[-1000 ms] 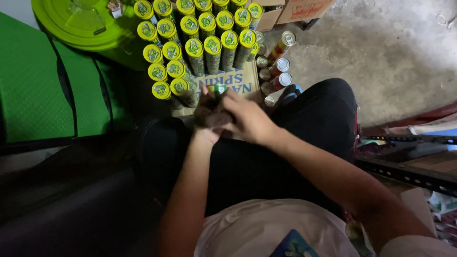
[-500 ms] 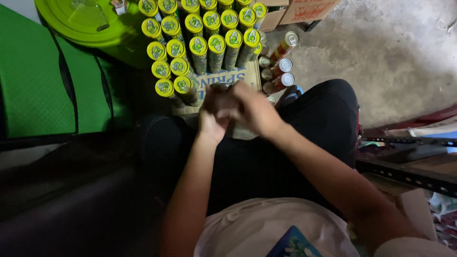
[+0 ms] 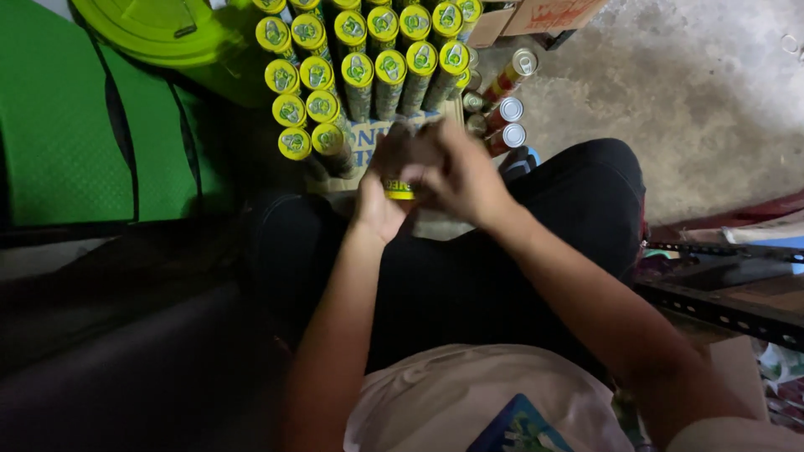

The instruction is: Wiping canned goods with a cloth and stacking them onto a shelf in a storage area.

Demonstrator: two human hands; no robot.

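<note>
Yellow-banded can (image 3: 399,189) is now clamped between the left hand (image 3: 381,201) and right hand (image 3: 456,172), raised above the lap; earlier the hands were lower, nearer the far rows of yellow-lidded cans (image 3: 360,59)

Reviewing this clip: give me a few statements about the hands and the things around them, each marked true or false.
1. Both hands meet on one yellow-trimmed item. True.
2. The yellow-capped tubes lie scattered flat. False: they stand packed in rows.
3. A green lid lies at the upper left. True.
4. The silver-topped cans are left of the tubes. False: they are right of them.
5. The floor is tiled white. False: it is bare grey concrete.
</note>
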